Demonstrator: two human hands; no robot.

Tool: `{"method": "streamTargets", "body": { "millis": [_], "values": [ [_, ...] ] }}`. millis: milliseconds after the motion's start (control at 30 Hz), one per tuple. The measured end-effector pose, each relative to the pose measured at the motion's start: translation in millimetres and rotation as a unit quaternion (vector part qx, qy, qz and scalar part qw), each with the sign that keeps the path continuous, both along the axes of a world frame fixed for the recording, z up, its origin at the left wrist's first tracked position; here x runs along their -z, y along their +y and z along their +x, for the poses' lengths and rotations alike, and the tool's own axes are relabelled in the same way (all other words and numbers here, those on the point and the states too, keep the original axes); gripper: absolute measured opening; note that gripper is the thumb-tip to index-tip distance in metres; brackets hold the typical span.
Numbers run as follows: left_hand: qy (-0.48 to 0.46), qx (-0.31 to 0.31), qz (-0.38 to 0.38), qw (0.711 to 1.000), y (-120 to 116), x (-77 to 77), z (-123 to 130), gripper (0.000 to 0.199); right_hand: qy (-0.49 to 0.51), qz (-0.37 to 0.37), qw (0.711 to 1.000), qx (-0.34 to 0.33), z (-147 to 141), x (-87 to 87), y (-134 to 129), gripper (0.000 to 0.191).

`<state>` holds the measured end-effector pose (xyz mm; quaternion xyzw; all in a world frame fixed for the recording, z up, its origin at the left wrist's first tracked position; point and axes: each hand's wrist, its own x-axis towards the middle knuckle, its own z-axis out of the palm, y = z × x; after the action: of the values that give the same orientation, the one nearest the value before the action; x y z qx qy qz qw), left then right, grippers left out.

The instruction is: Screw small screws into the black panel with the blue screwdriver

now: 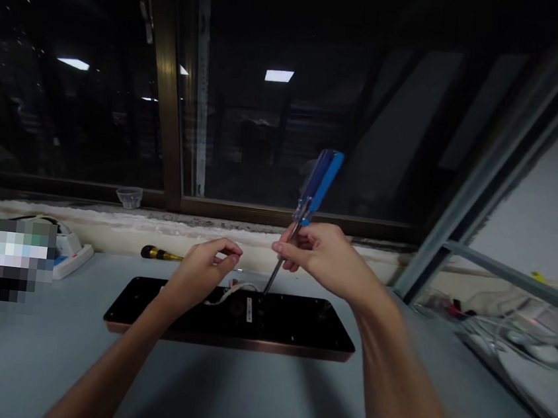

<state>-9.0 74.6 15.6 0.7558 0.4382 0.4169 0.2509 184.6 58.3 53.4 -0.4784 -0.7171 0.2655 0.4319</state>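
Note:
A long black panel (277,325) with copper-coloured edges lies flat on the table. My right hand (317,253) pinches the metal shaft of a blue-handled screwdriver (320,180), which leans with its handle up and its tip down at the panel's back half. Above the panel's left part is my left hand (208,265), its thumb and forefinger curled close together; whether anything small is between them I cannot make out. A white cable (238,289) arches over the panel between the two hands, near a small white label (249,309).
Behind the panel lies a yellow-and-black screwdriver (162,254). A clear plastic cup (130,198) stands on the window ledge. A white power strip (72,262) is at the left, tangled cables (519,341) at the right. Metal frame posts (460,188) rise on the right.

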Motion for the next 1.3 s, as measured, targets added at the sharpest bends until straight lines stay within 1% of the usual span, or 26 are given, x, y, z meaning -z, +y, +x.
{"method": "streamTargets", "body": {
  "millis": [167, 300, 367, 433, 500, 567, 600, 633, 700, 767, 800, 867, 933, 967, 1033, 1133, 1233, 1300],
  "values": [
    [0.001, 0.001, 0.004, 1.000, -1, -1.4, -1, 0.013, -0.033, -0.008, 0.999, -0.003, -3, 8.6, 9, 0.013],
    [-0.002, 0.008, 0.015, 1.000, 1, -1.0, -2, 0.014, -0.052, -0.009, 0.999, -0.007, -5, 9.4, 10, 0.015],
    [-0.001, 0.005, 0.017, 1.000, 1, -1.6, -2, 0.014, -0.068, -0.002, 0.998, -0.006, -6, 8.9, 10, 0.020],
    [0.005, 0.000, 0.021, 1.000, 1, -2.8, -4, 0.014, -0.108, 0.019, 0.994, 0.017, -9, 8.2, 9, 0.027],
    [0.009, -0.001, 0.024, 1.000, 0, -4.4, -5, 0.014, -0.157, 0.060, 0.984, 0.058, -13, 7.9, 10, 0.034],
    [0.009, 0.001, 0.023, 1.000, -1, -5.7, -7, 0.014, -0.168, 0.090, 0.978, 0.081, -17, 8.3, 10, 0.037],
    [0.008, 0.003, 0.022, 1.000, -2, -6.1, -7, 0.014, -0.152, 0.086, 0.982, 0.073, -18, 8.8, 11, 0.037],
    [0.007, 0.006, 0.022, 1.000, -2, -6.5, -7, 0.014, -0.122, 0.067, 0.989, 0.050, -20, 9.4, 11, 0.034],
    [0.005, 0.010, 0.020, 1.000, -2, -7.1, -8, 0.013, -0.044, -0.006, 0.999, -0.018, -20, 10.6, 12, 0.028],
    [0.002, 0.011, 0.015, 1.000, -2, -7.7, -8, 0.013, 0.018, -0.075, 0.993, -0.090, -18, 11.0, 11, 0.026],
    [0.001, 0.010, 0.013, 1.000, -2, -8.1, -8, 0.013, 0.036, -0.096, 0.988, -0.119, -16, 10.8, 10, 0.025],
    [0.001, 0.005, 0.012, 1.000, -1, -8.9, -9, 0.014, 0.055, -0.116, 0.979, -0.160, -11, 10.0, 7, 0.024],
    [0.005, 0.000, 0.009, 1.000, 0, -9.3, -10, 0.015, 0.060, -0.122, 0.975, -0.174, -7, 9.2, 6, 0.019],
    [0.008, -0.002, 0.009, 1.000, 0, -9.2, -11, 0.015, 0.057, -0.119, 0.977, -0.166, -6, 9.2, 7, 0.016],
    [0.012, -0.004, 0.010, 1.000, 2, -8.6, -12, 0.015, 0.038, -0.096, 0.987, -0.127, -4, 9.9, 9, 0.010],
    [0.015, -0.004, 0.019, 1.000, 4, -7.5, -13, 0.016, -0.011, -0.048, 0.996, -0.069, -5, 11.8, 14, 0.012],
    [0.024, -0.004, 0.022, 0.999, 4, -7.5, -13, 0.016, -0.040, -0.019, 0.997, -0.063, -5, 12.1, 14, 0.013],
    [0.029, -0.006, 0.022, 0.999, 3, -8.0, -13, 0.016, -0.032, -0.023, 0.996, -0.077, -4, 11.1, 12, 0.011]
  ]
}}
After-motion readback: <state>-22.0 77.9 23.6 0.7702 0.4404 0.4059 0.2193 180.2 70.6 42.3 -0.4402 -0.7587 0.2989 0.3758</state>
